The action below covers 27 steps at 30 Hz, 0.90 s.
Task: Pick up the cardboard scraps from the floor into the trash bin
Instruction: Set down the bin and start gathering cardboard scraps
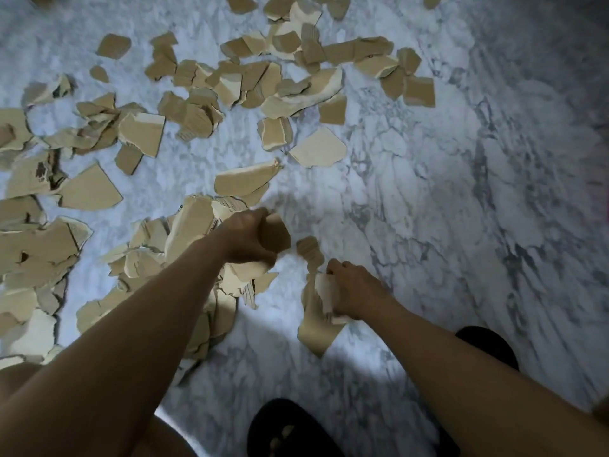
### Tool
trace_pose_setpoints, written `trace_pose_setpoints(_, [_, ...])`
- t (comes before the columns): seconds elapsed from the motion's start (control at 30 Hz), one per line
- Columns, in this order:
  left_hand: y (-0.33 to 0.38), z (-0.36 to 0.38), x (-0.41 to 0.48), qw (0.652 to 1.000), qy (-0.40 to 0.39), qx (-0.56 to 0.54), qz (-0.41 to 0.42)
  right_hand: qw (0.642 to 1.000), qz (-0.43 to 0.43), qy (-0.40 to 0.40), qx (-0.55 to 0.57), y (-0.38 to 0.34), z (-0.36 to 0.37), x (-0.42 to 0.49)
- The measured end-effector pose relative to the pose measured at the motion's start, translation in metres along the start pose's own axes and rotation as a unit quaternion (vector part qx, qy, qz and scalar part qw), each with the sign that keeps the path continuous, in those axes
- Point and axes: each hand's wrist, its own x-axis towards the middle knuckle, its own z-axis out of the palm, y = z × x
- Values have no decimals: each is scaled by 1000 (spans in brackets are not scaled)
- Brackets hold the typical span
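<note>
left hand (245,235) gripped a cardboard scrap (275,234) at frame centre, right hand (354,290) clutched several scraps (318,311) lower centre, more cardboard scraps (197,94) littered the marble floor (461,192) upper left.

The left hand (245,237) clutches a brown scrap (275,237), its fingers curled out of sight. Its forearm covers part of the scrap pile (184,225). Just right of the left hand, a small scrap (309,250) is smeared to a blur. Further right, the right hand (354,291) hides the tops of its held scraps (316,328). Far left, loose scraps (13,212) run off the edge. Below, a black slipper (290,420) is cut by the bottom edge.
</note>
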Motion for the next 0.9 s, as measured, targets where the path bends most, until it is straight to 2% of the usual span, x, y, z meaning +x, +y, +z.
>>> trace_pose_setpoints(0.13, [20,32,8,987,-79,117,80,998,44,2,47,0,-2,8])
trace_pose_setpoints(0.2, [27,45,14,967,-69,213,123,997,64,-24,34,1,-2,13])
trace_pose_setpoints(0.27, [31,55,20,955,-35,256,145,996,65,-51,26,3,0,17])
trace_pose_setpoints(0.5, [22,55,26,985,16,148,93,995,54,-74,43,15,-11,18])
trace_pose_setpoints(0.6, [18,56,27,987,26,143,72,994,52,-72,61,25,-31,18])
trace_pose_setpoints(0.7, [18,57,26,992,15,113,46,994,66,-4,87,30,-58,16])
trace_pose_setpoints(0.8, [20,54,24,999,18,24,33,985,86,74,130,28,-81,11])
trace_pose_setpoints(0.9, [23,54,27,998,8,-11,59,981,76,122,131,29,-97,12])
